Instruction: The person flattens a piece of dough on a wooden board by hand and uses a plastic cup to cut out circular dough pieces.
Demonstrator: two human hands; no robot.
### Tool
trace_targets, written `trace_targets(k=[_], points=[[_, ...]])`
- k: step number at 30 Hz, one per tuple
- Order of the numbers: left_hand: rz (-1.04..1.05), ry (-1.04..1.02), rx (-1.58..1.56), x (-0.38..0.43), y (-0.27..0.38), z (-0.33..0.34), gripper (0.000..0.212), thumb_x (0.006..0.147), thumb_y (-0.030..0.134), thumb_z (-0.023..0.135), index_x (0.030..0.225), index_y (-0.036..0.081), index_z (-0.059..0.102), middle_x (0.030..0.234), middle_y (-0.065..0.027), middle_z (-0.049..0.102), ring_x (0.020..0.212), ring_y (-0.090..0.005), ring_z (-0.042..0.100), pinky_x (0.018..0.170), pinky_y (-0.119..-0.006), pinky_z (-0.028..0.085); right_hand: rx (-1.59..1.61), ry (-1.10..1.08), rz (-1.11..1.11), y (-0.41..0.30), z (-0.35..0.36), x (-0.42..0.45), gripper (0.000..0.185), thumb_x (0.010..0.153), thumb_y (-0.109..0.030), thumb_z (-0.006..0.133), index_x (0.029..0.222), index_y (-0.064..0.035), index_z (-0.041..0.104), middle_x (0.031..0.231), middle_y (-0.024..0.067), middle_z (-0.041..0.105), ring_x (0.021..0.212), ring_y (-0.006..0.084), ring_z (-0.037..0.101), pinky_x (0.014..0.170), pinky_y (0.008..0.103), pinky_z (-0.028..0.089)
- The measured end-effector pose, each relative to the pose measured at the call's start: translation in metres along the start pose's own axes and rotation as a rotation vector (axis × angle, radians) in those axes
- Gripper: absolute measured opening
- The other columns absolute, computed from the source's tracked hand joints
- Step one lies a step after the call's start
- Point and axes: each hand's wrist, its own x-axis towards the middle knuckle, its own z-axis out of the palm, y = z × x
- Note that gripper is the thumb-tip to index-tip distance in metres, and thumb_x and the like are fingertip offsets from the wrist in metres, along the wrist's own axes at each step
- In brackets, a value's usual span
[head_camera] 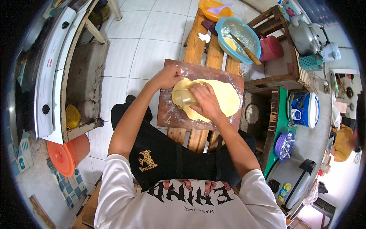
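A flattened sheet of yellow dough (226,98) lies on a floured wooden board (177,120), which rests on a slatted wooden bench. My right hand (204,100) holds a clear drinking glass (183,98) tilted over the left part of the dough, its rim toward the left. At the board's upper left, just past the dough's edge, is my left hand (171,76) with its fingers curled and thumb near the fingertips; whether something small is pinched there cannot be told.
Beyond the board stands a blue basin (218,33) with a dough piece and a wooden-handled knife (247,51) across it. An orange bowl (206,5) is farther back. A wooden shelf (257,83) stands right; a stove (54,71) left. Another person (343,143) is far right.
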Motion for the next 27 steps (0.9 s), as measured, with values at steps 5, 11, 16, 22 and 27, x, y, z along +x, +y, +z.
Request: trace_targets(k=[5,11,16,22,27], points=[[-0.069,0.079,0.045,-0.01,0.003,0.002,0.024,0.09,0.022,0.067,0.083,-0.002,0.066,0.072,-0.0153,0.066,0.067,-0.0299,0.063,0.063,-0.042,0.049,0.307,0.21,0.329,0.005,-0.008,-0.019,0.071,0.073,-0.024,0.085,0.13,-0.0017,0.049,0.124,0.0176,0.06,0.115,0.0333,0.058,0.103,0.0446,0.043],[-0.02,0.312,0.221,-0.019,0.038,0.013,0.02,0.086,0.021,0.068,0.098,0.005,0.067,0.103,-0.0146,0.068,0.097,-0.0322,0.065,0.078,-0.046,0.052,0.505,0.474,0.858,0.024,-0.031,-0.034,0.064,0.081,-0.029,0.082,0.125,0.0042,0.051,0.098,0.0165,0.066,0.087,0.0245,0.064,0.076,0.0384,0.051],[0.21,0.274,0.467,-0.041,0.045,0.035,0.043,0.089,0.03,0.067,0.129,0.014,0.06,0.14,-0.0144,0.052,0.128,-0.0335,0.048,0.103,-0.047,0.041,0.403,0.492,0.84,0.021,-0.014,-0.036,0.065,0.084,-0.034,0.078,0.126,0.007,0.05,0.098,0.0228,0.067,0.088,0.0311,0.066,0.079,0.0407,0.052],[0.092,0.456,0.496,-0.059,0.02,0.038,0.078,0.089,0.043,0.067,0.152,0.01,0.036,0.157,-0.0251,0.03,0.146,-0.0405,0.029,0.117,-0.053,0.025,0.208,0.199,0.843,-0.018,-0.004,-0.008,0.084,0.084,-0.034,0.074,0.15,-0.0051,0.031,0.123,0.0254,0.053,0.109,0.0418,0.06,0.091,0.0477,0.051],[-0.166,0.541,0.169,-0.075,-0.015,0.044,0.076,0.093,0.047,0.064,0.148,0.001,0.038,0.151,-0.0305,0.037,0.143,-0.0455,0.03,0.117,-0.052,0.026,0.232,0.0,0.877,-0.047,-0.015,0.009,0.078,0.087,-0.039,0.068,0.15,-0.007,0.033,0.122,0.0245,0.051,0.118,0.0428,0.053,0.096,0.0504,0.047]])
